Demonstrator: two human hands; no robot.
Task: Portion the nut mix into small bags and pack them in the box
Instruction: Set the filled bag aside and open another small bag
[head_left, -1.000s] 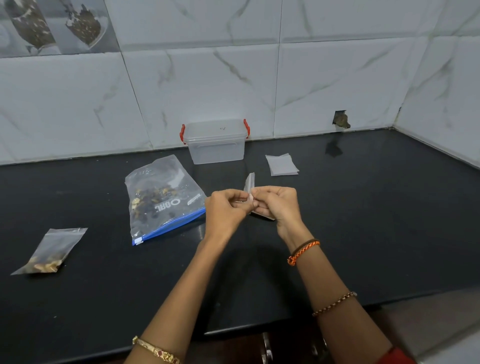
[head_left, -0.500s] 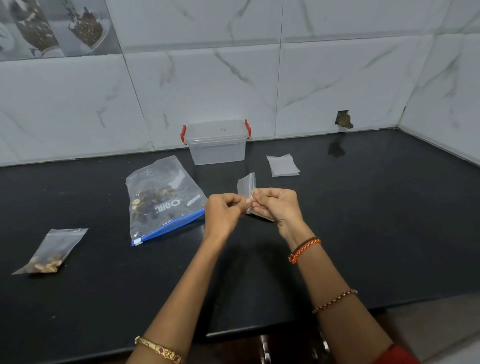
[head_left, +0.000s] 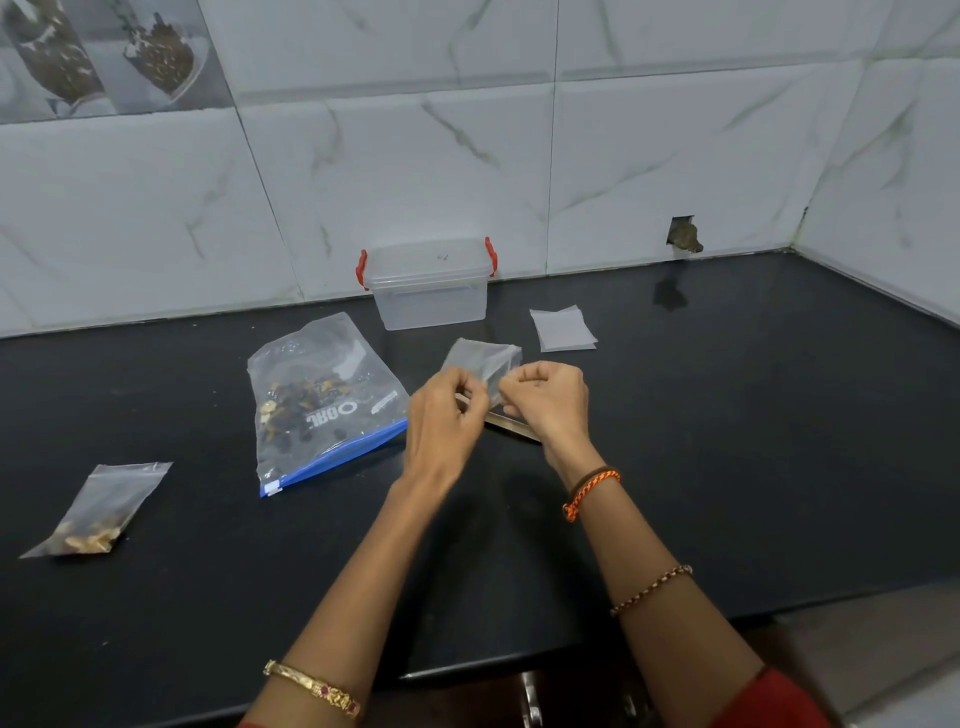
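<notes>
Both my hands are up over the glossy black stone countertop (head_left: 727, 441), pinching one small clear empty plastic pouch (head_left: 480, 364) between them. My left hand (head_left: 447, 415) has fingers curled, thumb and fingertips nipping the pouch's near left edge. My right hand (head_left: 550, 397) is curled too, grasping the right edge (knuckles up, fingertips tucked under so I can't see the exact contact). The pouch stands above the hands, its far end puffed open a little, held off the counter.

Large clear zip bag with a blue seal strip (head_left: 322, 400), holding the dark and tan nut mix, lies flat on the counter just left of my left hand, seal end towards me. Far left, well apart, a small clear pouch already filled with nuts (head_left: 93, 514) lies flat, the nuts bunched at its near end.

Clear rectangular plastic box with red side clips (head_left: 428, 286) sits at the back against the white marbled wall tiles (head_left: 649, 156), lid on. Right of the box, a small stack of flat empty pouches (head_left: 561, 328) lies on the counter, beyond my right hand.

A thin pale strip (head_left: 511, 423) shows under my right hand; can't tell what it is. Orange braided cord (head_left: 592, 491) on my right wrist, gold bangle (head_left: 311, 688) on my left forearm.
</notes>
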